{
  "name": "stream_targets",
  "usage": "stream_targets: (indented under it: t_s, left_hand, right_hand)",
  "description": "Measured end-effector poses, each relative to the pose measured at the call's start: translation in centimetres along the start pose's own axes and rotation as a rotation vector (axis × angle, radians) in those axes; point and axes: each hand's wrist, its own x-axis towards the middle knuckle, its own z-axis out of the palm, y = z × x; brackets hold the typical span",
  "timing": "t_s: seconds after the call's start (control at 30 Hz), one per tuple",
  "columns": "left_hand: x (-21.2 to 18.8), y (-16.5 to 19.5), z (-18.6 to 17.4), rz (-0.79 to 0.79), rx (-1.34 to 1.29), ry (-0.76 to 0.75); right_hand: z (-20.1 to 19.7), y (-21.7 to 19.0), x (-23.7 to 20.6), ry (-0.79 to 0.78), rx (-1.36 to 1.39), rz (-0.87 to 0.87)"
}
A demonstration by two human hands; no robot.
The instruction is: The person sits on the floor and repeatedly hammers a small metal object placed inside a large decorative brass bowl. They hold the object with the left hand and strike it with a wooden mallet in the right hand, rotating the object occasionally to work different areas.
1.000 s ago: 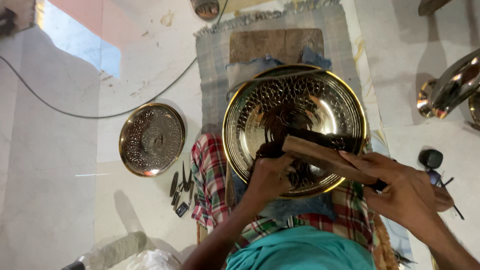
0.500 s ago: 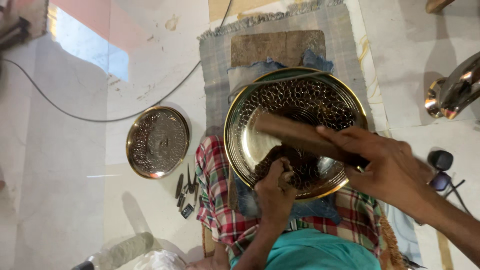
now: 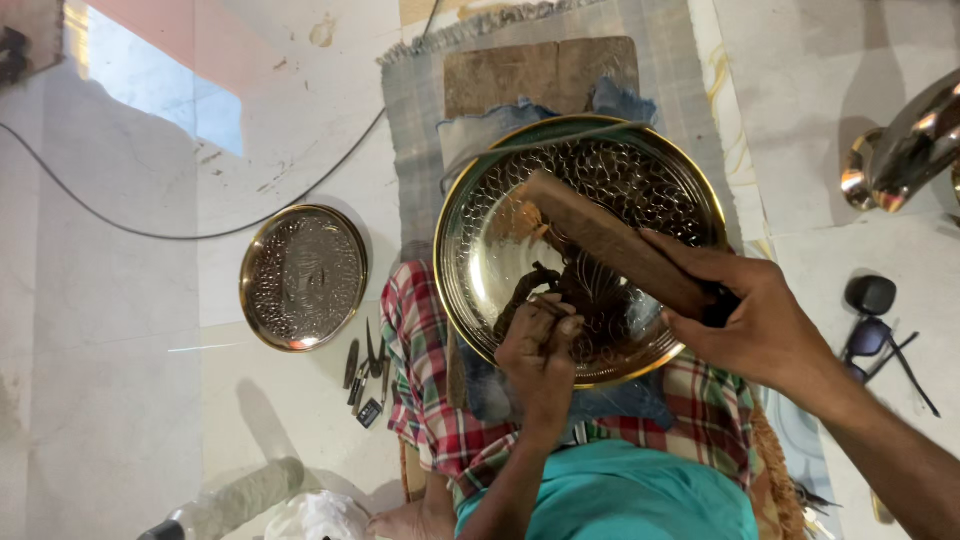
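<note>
We are in the middle of chasing a pattern into the large brass plate (image 3: 640, 170), which rests tilted on our lap over the checked cloth (image 3: 420, 400), its worked face turned up toward us and its far rim over the grey mat (image 3: 420, 110). By our judgement this is the striking step: the punch is set on the metal and the block is raised over it. The wooden block (image 3: 610, 240) is the next largest thing; its long axis runs on a diagonal from the upper left, over the middle of the plate, down to the lower right, where our right hand (image 3: 760, 325) has its fingers wrapped tight around that end. Our left hand (image 3: 538, 350) sits on the lower part of the plate, fingers bunched and pinching a small dark punch (image 3: 528, 290), which points up and away from us onto the patterned surface; its tip is too small to make out. The next move, as we judge it, calls for the block to fall squarely on the punch head while the left hand keeps it steady. A smaller embossed plate (image 3: 303, 277) lies on the floor to the left, with a few small tools (image 3: 365, 370) just below it.
</note>
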Motion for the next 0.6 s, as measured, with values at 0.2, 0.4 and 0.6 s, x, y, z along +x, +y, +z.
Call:
stream_targets:
  t_s: [0.2, 0.4, 0.6]
  left_hand:
    - [-0.3, 0.4, 0.3, 0.127, 0.148, -0.012]
    - [-0.8, 0.1, 0.6, 0.194, 0.224, 0.009]
    - [-0.7, -0.1, 0.5, 0.233, 0.201, -0.035]
  right_hand:
    - [-0.5, -1.8, 0.2, 0.036, -0.316, -0.255]
    - [-1.2, -5.3, 0.9, -0.057, -0.278, -0.15]
    - [-1.5, -7.2, 1.8, -0.293, -0.985, -0.244]
